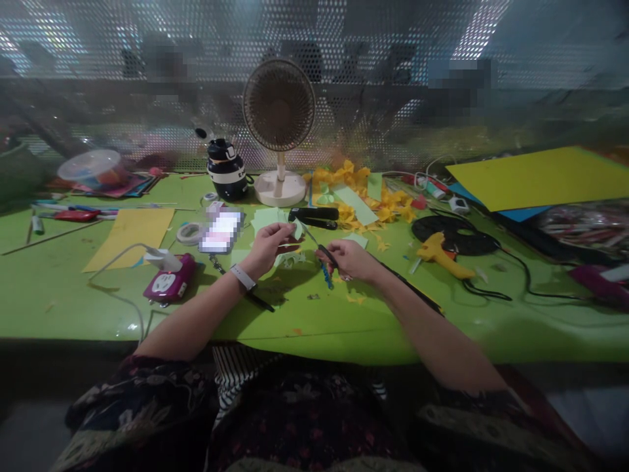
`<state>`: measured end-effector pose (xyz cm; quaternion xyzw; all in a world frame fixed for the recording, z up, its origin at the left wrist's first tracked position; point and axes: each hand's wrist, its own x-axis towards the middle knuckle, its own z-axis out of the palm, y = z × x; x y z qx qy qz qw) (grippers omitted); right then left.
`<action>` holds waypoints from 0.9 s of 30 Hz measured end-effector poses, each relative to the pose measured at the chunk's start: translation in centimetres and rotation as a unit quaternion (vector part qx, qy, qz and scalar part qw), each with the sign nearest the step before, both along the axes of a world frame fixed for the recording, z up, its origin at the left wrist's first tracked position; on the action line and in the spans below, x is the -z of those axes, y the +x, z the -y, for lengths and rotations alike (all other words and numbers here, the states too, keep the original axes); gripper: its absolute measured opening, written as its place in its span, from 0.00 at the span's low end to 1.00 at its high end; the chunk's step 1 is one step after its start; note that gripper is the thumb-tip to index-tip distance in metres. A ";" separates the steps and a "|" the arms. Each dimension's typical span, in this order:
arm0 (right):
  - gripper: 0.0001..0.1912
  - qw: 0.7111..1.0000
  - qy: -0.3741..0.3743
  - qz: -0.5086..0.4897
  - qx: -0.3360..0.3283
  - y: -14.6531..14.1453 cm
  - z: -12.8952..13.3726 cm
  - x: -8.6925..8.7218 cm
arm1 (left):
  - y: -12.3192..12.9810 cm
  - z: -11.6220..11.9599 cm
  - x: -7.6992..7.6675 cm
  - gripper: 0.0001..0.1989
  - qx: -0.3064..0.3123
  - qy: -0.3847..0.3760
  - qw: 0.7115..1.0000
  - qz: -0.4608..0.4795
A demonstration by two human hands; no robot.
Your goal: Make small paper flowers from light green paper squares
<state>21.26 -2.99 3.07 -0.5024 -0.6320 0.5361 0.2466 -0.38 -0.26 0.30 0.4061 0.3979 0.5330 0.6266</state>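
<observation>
Table: a bright green top (275, 328) is littered with scraps; orange-yellow paper cuttings (339, 176) are heaped near the back, right of the fan (279, 105).
Back wall: the table is backed by a perforated metal screen (354, 26); shapes beyond it are blurred.
Left side: a phone (221, 229), a tape roll (190, 233) and a purple socket block (170, 282) with a white plug are set out near the left forearm.
Right side: a yellow glue gun (445, 255) is laid down, well apart from the right hand.
Cut piece: the small pale green paper (299, 229) is held up mid-table, in front of the black stapler (314, 217).
Left hand (272, 248): reached forward, wrist banded; paper is pinched between thumb and index finger.
Right hand (352, 259): angled inward from the right; fingers are closed around a black-handled tool (327, 255), its thin metal end pointed at the paper. Tool type cannot be told for certain.
</observation>
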 end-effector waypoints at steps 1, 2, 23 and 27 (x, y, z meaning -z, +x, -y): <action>0.25 1.000 0.001 -0.001 0.003 0.0 0.1 -0.1 | 0.0 0.0 0.0 0.12 0.000 0.000 1.000 -0.001; 0.25 1.000 0.002 -0.002 0.006 -0.1 0.1 -0.1 | 0.0 0.0 0.0 0.12 -0.001 0.000 1.000 -0.001; 0.22 0.994 0.073 0.032 0.070 0.3 -0.5 0.3 | 0.1 0.1 -0.3 0.13 0.003 -0.034 0.999 0.013; 0.17 0.971 0.150 0.147 0.113 0.5 -1.5 1.3 | 0.4 -0.2 -0.4 0.13 -0.013 -0.081 0.996 0.044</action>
